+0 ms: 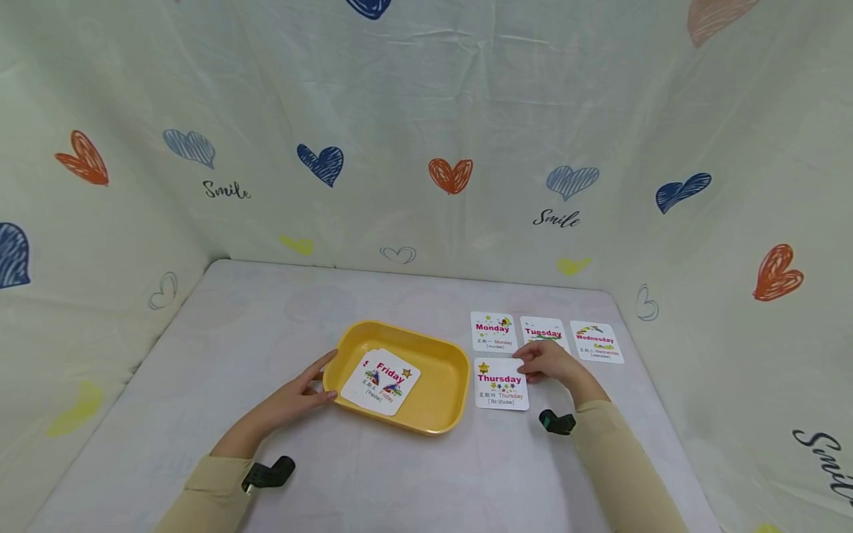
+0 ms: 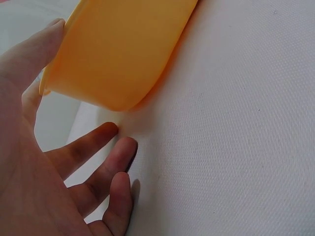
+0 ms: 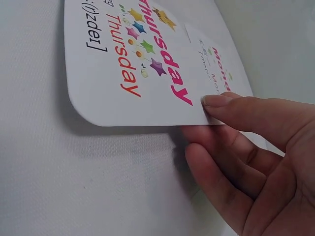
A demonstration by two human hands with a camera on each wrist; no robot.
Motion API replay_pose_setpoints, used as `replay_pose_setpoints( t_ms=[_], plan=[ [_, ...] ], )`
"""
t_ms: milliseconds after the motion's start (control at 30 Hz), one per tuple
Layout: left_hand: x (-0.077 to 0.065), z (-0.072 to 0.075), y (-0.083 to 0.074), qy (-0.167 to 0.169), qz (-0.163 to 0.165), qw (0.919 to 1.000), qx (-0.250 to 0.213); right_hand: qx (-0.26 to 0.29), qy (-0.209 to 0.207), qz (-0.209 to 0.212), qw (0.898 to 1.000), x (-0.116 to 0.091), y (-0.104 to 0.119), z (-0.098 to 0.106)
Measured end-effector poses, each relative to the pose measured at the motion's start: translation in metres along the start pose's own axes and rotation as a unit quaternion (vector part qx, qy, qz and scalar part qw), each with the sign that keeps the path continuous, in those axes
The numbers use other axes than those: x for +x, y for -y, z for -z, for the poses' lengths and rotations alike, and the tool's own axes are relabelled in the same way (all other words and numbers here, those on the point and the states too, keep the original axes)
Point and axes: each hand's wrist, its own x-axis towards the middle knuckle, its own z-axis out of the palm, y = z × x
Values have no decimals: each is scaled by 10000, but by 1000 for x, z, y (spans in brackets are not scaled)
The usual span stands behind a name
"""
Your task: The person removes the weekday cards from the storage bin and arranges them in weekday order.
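My right hand (image 1: 549, 363) pinches the white Thursday card (image 1: 502, 396) by its upper right corner, thumb on the printed face and fingers beneath. In the right wrist view the edge of the Thursday card (image 3: 113, 110) casts a shadow on the cloth below it. My left hand (image 1: 293, 403) holds the left end of a yellow tray (image 1: 433, 428) with thumb and index finger at the rim. The other fingers of the left hand (image 2: 64, 162) stay apart from the tray wall in the left wrist view. Inside the tray lies a Friday card (image 1: 393, 396) on top of another card, mostly hidden.
Behind the Thursday card, a row holds the Monday card (image 1: 494, 342), the Tuesday card (image 1: 543, 323), partly covered by my right hand, and the Wednesday card (image 1: 596, 352). The white-covered table (image 1: 266, 311) meets a curtain (image 1: 400, 96) printed with hearts.
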Motion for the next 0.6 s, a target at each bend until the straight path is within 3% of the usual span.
replay_pose_setpoints(
  t_ms=[600],
  plan=[
    [1, -1, 1, -14, 78, 10000, -33, -461, -80, 208, 9987, -10, 5, 3]
  ],
)
